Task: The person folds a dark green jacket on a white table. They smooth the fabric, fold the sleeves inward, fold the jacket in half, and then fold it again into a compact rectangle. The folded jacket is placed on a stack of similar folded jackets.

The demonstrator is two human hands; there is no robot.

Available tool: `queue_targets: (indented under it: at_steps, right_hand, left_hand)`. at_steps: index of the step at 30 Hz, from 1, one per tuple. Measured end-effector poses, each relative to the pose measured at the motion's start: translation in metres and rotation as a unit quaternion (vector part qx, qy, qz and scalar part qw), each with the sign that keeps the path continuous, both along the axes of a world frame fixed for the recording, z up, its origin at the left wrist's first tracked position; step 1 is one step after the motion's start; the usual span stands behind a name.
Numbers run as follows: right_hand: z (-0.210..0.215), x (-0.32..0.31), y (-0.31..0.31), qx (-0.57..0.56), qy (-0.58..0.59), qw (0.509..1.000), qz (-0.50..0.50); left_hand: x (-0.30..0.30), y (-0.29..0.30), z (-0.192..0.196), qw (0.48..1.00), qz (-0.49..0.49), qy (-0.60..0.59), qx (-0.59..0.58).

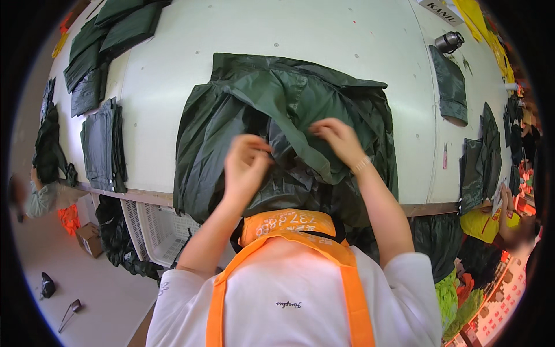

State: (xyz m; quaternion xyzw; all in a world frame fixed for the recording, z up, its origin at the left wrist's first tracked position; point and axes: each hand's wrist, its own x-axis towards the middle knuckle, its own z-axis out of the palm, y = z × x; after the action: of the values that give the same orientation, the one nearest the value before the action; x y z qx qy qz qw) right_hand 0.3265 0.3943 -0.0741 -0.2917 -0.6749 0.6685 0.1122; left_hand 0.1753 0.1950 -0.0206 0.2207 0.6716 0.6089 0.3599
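A dark green waterproof garment [225, 121] is spread at the table's near edge, its front part hanging over the edge. A loose flap [283, 124] of the same cloth runs across its middle, with folds opened around it. Over the left part of the garment is my left hand [245, 165], its fingers loosely curled and smeared by motion; whether cloth is between them I cannot make out. My right hand [340, 141] hovers at the right side of the flap, fingers bent and apart, slightly blurred, with no cloth seen gripped in it.
Folded dark green garments [104, 144] lie in stacks at the left, more at the right [450, 84]. A metal flask [449, 41] and a pink pen-like tool [445, 156] are on the right. A white plastic crate [167, 234] stands below the table edge. Other people sit at both sides.
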Motion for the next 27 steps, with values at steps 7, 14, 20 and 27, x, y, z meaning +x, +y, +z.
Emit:
queue_targets:
  at_steps: [7,14,20,27]
  right_hand:
    - [0.022,0.086,-0.052,0.346,-0.137,0.921,-0.119]
    - [0.010,0.089,-0.003,0.156,0.013,0.929,-0.336]
    - [0.010,0.075,0.025,0.400,-0.052,0.873,-0.275]
    - [0.038,0.041,0.029,0.211,0.077,0.883,-0.412]
  left_hand:
    - [-0.022,0.048,-0.016,0.957,0.047,0.279,0.065]
    - [-0.096,0.047,-0.007,0.892,0.073,0.438,0.091]
    - [-0.113,0.035,-0.013,0.794,0.000,0.608,0.016]
    - [-0.118,0.045,-0.008,0.881,0.158,0.445,0.033]
